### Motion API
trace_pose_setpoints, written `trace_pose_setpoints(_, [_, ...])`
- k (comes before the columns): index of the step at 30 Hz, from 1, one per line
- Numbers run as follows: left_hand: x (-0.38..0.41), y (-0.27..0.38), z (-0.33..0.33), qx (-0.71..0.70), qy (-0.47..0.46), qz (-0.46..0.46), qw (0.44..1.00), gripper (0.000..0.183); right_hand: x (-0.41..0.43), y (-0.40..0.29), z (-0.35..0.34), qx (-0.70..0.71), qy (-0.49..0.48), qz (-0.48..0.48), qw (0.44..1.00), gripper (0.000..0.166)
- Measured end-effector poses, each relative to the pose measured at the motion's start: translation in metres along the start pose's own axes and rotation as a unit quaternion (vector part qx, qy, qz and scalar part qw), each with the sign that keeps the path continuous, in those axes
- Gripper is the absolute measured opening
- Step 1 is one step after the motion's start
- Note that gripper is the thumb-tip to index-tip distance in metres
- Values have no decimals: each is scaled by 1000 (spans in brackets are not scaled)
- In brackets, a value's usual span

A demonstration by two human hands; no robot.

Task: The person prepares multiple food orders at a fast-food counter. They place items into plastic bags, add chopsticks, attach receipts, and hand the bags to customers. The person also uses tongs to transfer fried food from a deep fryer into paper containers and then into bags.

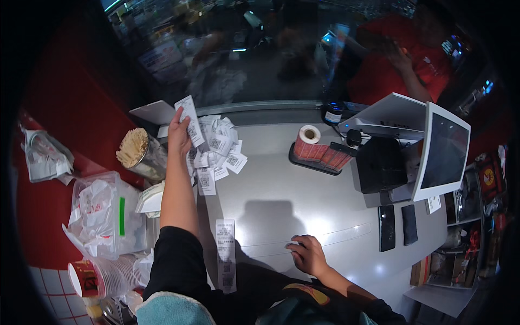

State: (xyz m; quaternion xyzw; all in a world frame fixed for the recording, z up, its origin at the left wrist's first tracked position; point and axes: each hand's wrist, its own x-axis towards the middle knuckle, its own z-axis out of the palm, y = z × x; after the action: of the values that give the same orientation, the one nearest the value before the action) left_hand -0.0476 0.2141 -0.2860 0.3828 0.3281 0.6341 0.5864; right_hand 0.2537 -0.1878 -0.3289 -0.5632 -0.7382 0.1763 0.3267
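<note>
My left hand (pixel 178 136) reaches to the far left of the metal counter (pixel 264 174). It grips a printed paper receipt (pixel 189 120) beside a loose heap of receipts (pixel 219 142), several of them bearing printed codes. My right hand (pixel 309 255) is at the near edge, fingers bent and apart, with nothing seen in its grasp. To the left of that hand, one long receipt (pixel 226 248) lies flat near my body. A clear strip (pixel 345 234) runs across the counter beyond my right fingers.
At left stand a holder of wooden sticks (pixel 134 148), a plastic bin of bags (pixel 99 215) and stacked paper cups (pixel 101 276). A label roll on its stand (pixel 309 136), a screen terminal (pixel 445 150) and a phone (pixel 386 227) occupy the right. Behind the glass, a person in red (pixel 402 61) appears.
</note>
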Motion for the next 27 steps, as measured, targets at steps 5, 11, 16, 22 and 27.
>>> trace_pose_setpoints(5, [-7, -14, 4, 133, 23, -48, 990, 45, -4, 3, -2, -16, -26, 7, 1000, 22])
trace_pose_setpoints(11, [-7, -70, -38, 521, 35, 0, 853, 48, -9, 7, -6, 34, -6, -5, 999, 24])
trace_pose_setpoints(16, [19, -83, -38, 427, 82, -31, 900, 25, -17, 12, -3, -1, -8, -2, 1000, 23])
trace_pose_setpoints(22, [2, -80, -15, 592, 85, -10, 802, 26, -24, 22, 0, -2, 73, -14, 997, 21])
trace_pose_setpoints(27, [-40, -29, 39, 786, 75, -225, 571, 51, -25, 19, 1, 20, 9, -19, 1000, 24])
